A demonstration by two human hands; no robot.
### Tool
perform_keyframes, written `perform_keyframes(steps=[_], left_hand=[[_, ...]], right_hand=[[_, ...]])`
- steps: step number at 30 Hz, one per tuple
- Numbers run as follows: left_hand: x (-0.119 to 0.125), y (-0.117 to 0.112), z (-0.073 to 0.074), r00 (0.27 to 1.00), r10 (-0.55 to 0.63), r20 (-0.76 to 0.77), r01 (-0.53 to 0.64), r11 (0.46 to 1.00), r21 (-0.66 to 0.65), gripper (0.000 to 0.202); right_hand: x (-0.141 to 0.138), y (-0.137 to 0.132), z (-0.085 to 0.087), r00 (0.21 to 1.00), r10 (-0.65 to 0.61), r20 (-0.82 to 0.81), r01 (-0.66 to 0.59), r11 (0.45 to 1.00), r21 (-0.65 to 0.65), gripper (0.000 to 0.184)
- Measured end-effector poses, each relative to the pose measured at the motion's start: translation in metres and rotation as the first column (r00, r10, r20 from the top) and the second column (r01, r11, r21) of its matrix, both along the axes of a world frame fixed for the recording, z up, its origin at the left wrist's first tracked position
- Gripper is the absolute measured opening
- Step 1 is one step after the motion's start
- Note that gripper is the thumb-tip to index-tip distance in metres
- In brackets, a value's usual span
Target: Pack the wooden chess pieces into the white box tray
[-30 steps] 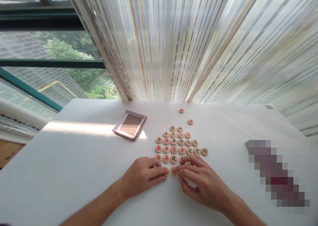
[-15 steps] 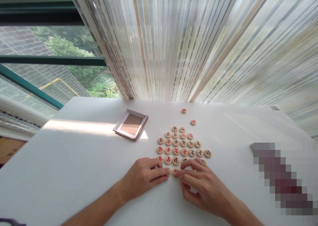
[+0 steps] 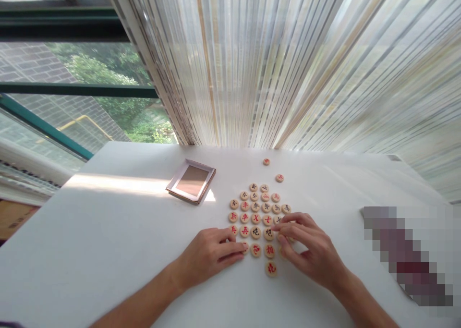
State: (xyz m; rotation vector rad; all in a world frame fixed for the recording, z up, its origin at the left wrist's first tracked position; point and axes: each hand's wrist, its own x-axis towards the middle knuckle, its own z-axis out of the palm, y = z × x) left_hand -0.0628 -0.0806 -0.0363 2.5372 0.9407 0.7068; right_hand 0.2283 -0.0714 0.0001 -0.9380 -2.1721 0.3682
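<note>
Round wooden xiangqi pieces with red or black characters lie in several rows on a white table (image 3: pixel 118 251). My left hand (image 3: pixel 211 253) rests at their left side with its fingers stretched out, a fingertip on a red piece at the front left. Over the right side of the rows is my right hand (image 3: pixel 309 246), thumb and fingers pinched together around a xiangqi piece that they mostly hide. Just left of its fingers sits a black cannon piece (image 3: pixel 268 233). In front of it are a red piece (image 3: pixel 270 250) and a red cannon piece (image 3: pixel 271 269).
An open shallow box (image 3: pixel 173 189) stands at the back left. Two stray red pieces, one near the curtain (image 3: pixel 266 162) and one closer (image 3: pixel 280 178), lie behind the rows. A blurred-out object (image 3: pixel 410 261) is on the right. A window is at the left.
My right hand has moved right and slightly away from me, off the front pieces, uncovering the red ones there. My left hand stays nearly in place.
</note>
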Motion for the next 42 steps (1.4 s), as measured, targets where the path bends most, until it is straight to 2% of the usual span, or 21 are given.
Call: perform_keyframes(steps=[3,5,9,13,23,28,32,36,40,42], left_hand=[[0.000,0.000,0.001,1.000,0.003,0.007,-0.003,1.000,-0.010,0.017],[0.000,0.001,0.002,1.000,0.003,0.018,-0.003,0.999,-0.032,0.017],[0.000,0.000,0.003,0.999,-0.010,0.042,0.014,0.996,-0.089,0.019],[0.001,0.000,0.002,0.999,-0.002,0.038,0.005,0.997,-0.078,0.019],[0.002,0.001,0.000,0.999,0.010,0.034,-0.007,0.996,-0.084,0.018],[0.002,0.001,0.000,0.999,0.022,0.025,-0.020,0.998,-0.067,0.018],[0.003,0.002,0.001,0.999,0.019,0.026,-0.018,0.998,-0.052,0.018],[0.004,0.001,0.004,0.999,0.024,0.034,-0.022,0.998,-0.052,0.018],[0.002,0.001,0.009,0.995,0.012,0.098,-0.002,0.995,-0.104,0.018],[0.000,0.003,0.012,0.984,0.054,0.168,-0.030,0.989,-0.144,0.018]], right_hand=[[0.008,0.007,0.000,0.992,-0.098,-0.075,0.101,0.994,0.039,0.022],[0.008,0.008,0.002,0.991,-0.109,-0.081,0.114,0.992,0.053,0.022],[-0.007,-0.004,0.006,0.998,0.038,0.048,-0.040,0.999,0.032,0.022],[-0.026,-0.017,0.005,0.972,0.170,0.160,-0.167,0.985,-0.035,0.018],[-0.031,-0.016,-0.001,0.963,0.176,0.202,-0.171,0.984,-0.041,0.017],[-0.030,-0.017,0.000,0.973,0.172,0.152,-0.168,0.985,-0.043,0.019],[-0.022,-0.010,-0.004,0.997,0.082,-0.002,-0.082,0.996,-0.029,0.017],[-0.009,0.003,-0.008,0.982,-0.099,-0.162,0.093,0.995,-0.044,0.015],[0.005,0.015,-0.009,0.909,-0.356,-0.217,0.320,0.930,-0.182,0.021],[0.012,0.023,-0.008,0.874,-0.439,-0.207,0.396,0.892,-0.217,0.024]])
